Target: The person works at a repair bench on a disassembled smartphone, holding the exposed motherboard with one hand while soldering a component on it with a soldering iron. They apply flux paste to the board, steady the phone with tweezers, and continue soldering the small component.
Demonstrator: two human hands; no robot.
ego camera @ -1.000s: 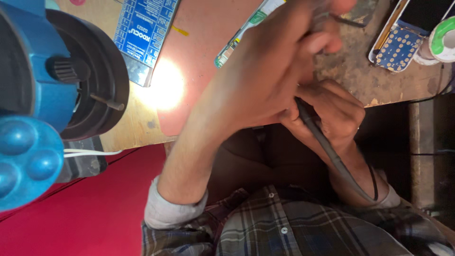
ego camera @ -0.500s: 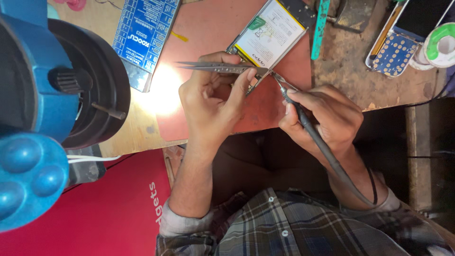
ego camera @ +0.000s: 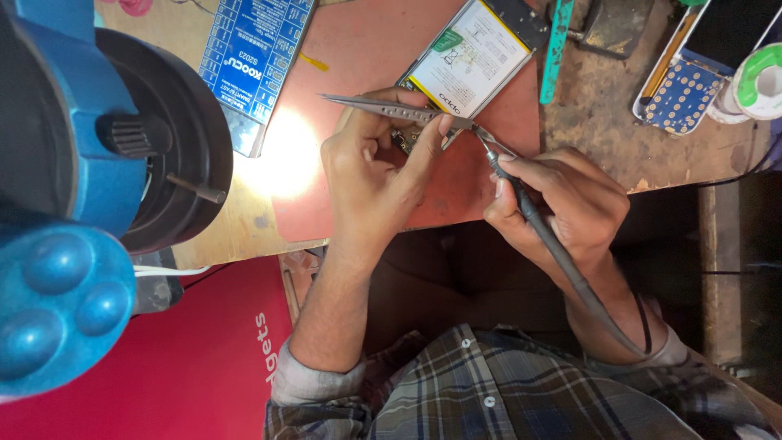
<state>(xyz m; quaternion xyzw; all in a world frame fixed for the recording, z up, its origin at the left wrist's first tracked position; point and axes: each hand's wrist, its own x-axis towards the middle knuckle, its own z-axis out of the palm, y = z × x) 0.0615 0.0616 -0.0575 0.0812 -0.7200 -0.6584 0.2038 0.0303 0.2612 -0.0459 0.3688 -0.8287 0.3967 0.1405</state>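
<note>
My left hand (ego camera: 375, 175) is shut on a pair of thin metal tweezers (ego camera: 383, 104), held flat over the lower end of an opened phone (ego camera: 476, 53) whose white battery shows. My right hand (ego camera: 566, 204) grips a dark soldering iron (ego camera: 542, 232) like a pen. The iron's tip meets the tweezers' end right at the phone's lower edge. The phone lies on a reddish work mat (ego camera: 366, 41). The iron's cable runs back along my right wrist.
A blue circuit test board (ego camera: 257, 57) lies at the mat's left edge beside a bright light spot (ego camera: 285, 163). A large blue and black device (ego camera: 73, 204) fills the left side. A teal pry tool (ego camera: 554, 49), another opened phone (ego camera: 684, 81) and a solder spool (ego camera: 757, 77) lie to the right.
My left hand came down from in front of the camera and settled at the phone with the tweezers. My right hand with the iron shifted slightly toward the phone's edge.
</note>
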